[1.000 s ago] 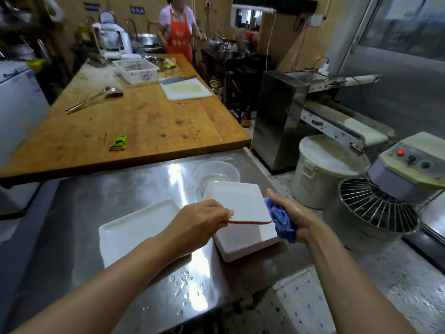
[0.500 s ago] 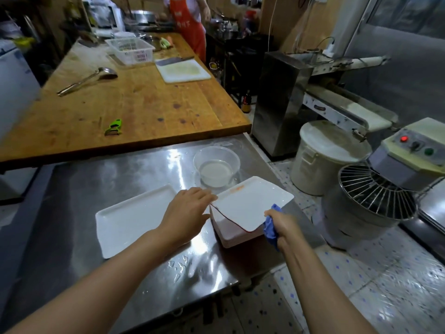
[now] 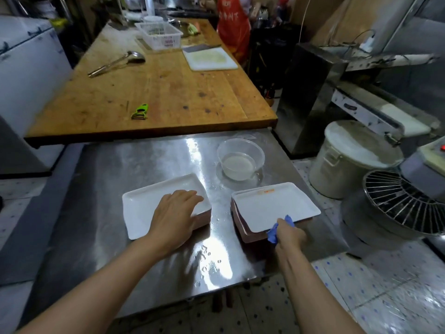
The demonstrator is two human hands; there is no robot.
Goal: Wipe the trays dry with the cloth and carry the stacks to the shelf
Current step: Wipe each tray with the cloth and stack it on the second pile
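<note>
Head view: two tray stacks sit on the steel table (image 3: 134, 169), which carries water droplets near its front edge. Left stack (image 3: 142, 208) lies at 9 o'clock from the frame centre; its top tray is white, with a brown side showing along the near right edge. Left hand (image 3: 174, 216) rests palm down on the right part of this top tray, fingers extended and close together, gripping nothing. Right stack (image 3: 272, 208) lies at 3 o'clock from the left stack, apart from it, with bare wet steel between them. Its top tray is white, sits slightly askew on the brown trays below, and bears a small orange mark at its far edge. Right hand (image 3: 287, 233) is at the near edge of this stack, at 6 o'clock from the tray centre, fingers curled round a blue cloth (image 3: 275, 231); the cloth touches the near rim of the top tray. A clear bowl (image 3: 240, 159) holding cloudy liquid stands at 12 o'clock from the right stack, just beside it. A wooden table (image 3: 168, 92) adjoins the steel table at its far side and carries a green peeler (image 3: 140, 111), a ladle (image 3: 118, 63), a white basket (image 3: 160, 36) and a white board (image 3: 209, 59). A person in an orange apron (image 3: 233, 25) stands at the far right corner of the wooden table. A white lidded bucket (image 3: 349, 160) and a mixer guard (image 3: 404, 203) stand on the floor at 3 o'clock from the steel table.
</note>
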